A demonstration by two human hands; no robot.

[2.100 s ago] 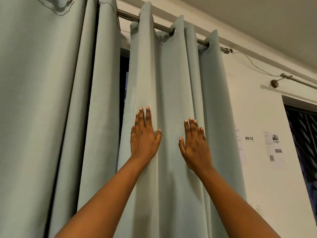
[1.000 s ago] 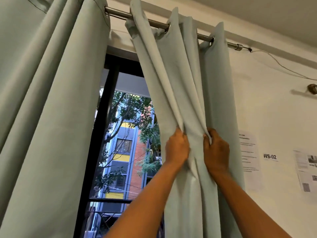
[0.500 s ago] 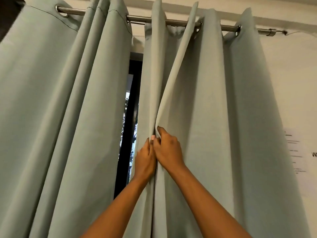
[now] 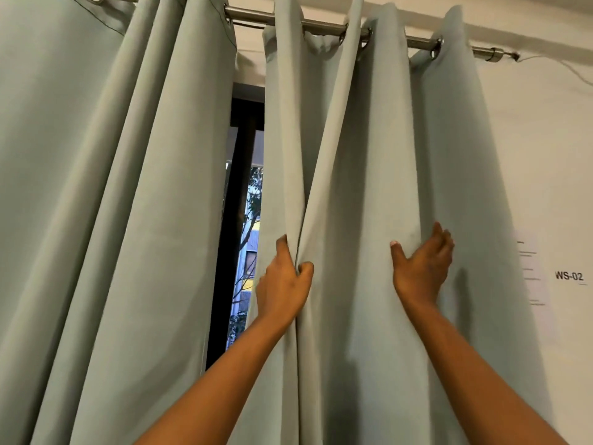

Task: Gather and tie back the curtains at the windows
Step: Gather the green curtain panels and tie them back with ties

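Observation:
Two pale green eyelet curtains hang from a metal rod (image 4: 324,26). The right curtain (image 4: 362,162) falls in deep folds in front of me. My left hand (image 4: 284,285) grips a fold near that curtain's left edge, thumb and fingers curled round the cloth. My right hand (image 4: 422,268) rests on a fold further right, thumb spread and fingers bent round the fold's far side. The left curtain (image 4: 112,194) hangs untouched. Between the two curtains a narrow strip of window (image 4: 247,239) shows a dark frame and buildings outside.
A white wall (image 4: 539,139) runs to the right of the curtains, with paper notices (image 4: 529,271) and a label reading WS-02 (image 4: 569,276). A thin cable (image 4: 558,64) leads off the rod's right end.
My right hand has let go beside my left and moved right to another fold. My left hand keeps its grip on the curtain's edge fold. The view has shifted slightly.

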